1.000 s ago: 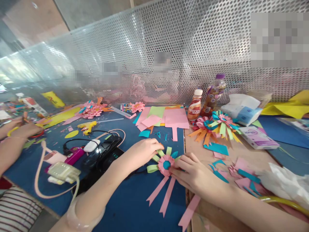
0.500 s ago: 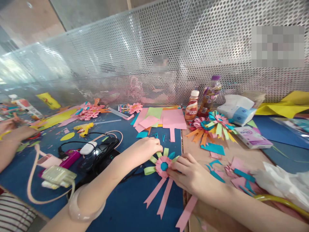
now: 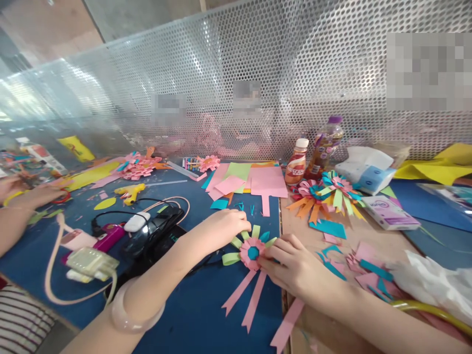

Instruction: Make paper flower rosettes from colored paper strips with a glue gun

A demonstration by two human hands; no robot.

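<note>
A paper rosette (image 3: 247,254) lies on the blue tabletop, with a pink pleated ring, a blue centre, light green loops and two pink tails with notched ends. My left hand (image 3: 229,225) reaches over its upper left, fingers pinched together at a green loop. From the right, my right hand (image 3: 291,260) grips the rosette's edge; its fingertips are partly hidden. A pink paper strip (image 3: 288,324) with a notched end lies below my right hand. Small blue paper bits (image 3: 252,210) are scattered just above the rosette.
Coloured paper sheets (image 3: 268,180) lie behind. At right are finished rosettes (image 3: 338,186), two drink bottles (image 3: 297,162), tissues (image 3: 365,169) and scraps. Left are a yellow glue gun (image 3: 130,192), cables and chargers (image 3: 92,264). Another person's hand (image 3: 46,194) is at far left, beside red-handled scissors (image 3: 62,196).
The view has shifted slightly, so everything sits a little further right. Both my hands keep their places on the rosette. The other person's hand at far left has moved a little.
</note>
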